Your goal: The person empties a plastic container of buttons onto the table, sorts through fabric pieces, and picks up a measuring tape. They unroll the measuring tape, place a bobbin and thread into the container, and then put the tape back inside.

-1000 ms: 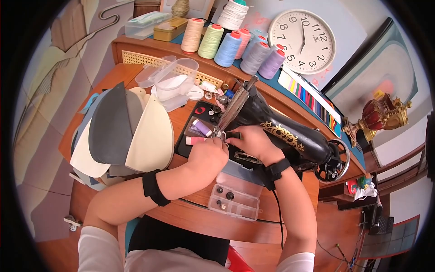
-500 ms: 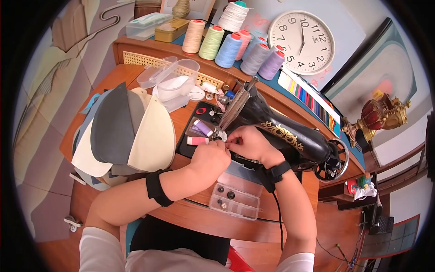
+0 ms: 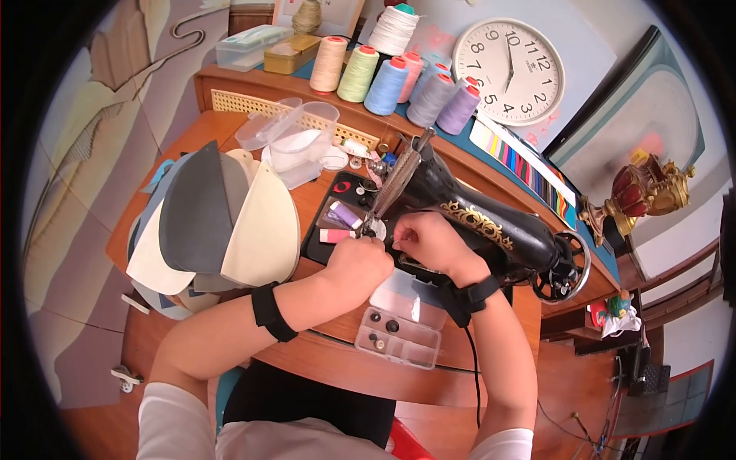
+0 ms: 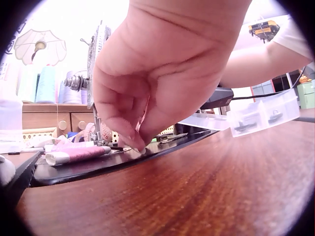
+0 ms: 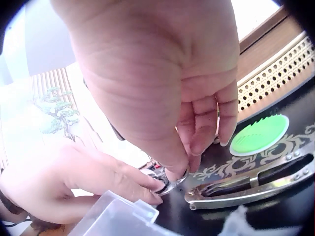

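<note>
Presently meeting: fingertips beside the sewing machine (image 3: pixel 441 184)

Left hand (image 3: pixel 360 264): fingertips closing together near the machine's needle end. Right hand (image 3: pixel 429 239): thumb and forefinger bunching alongside; whether either hand is holding anything, cannot tell. Shiny metal piece (image 5: pixel 172 187): sitting at the fingertips, near the machine's needle end. Handling advice: probably steadying with one hand, making small fingertip movements with the other, wrists avoiding the compartment box (image 3: pixel 405 337).
</note>
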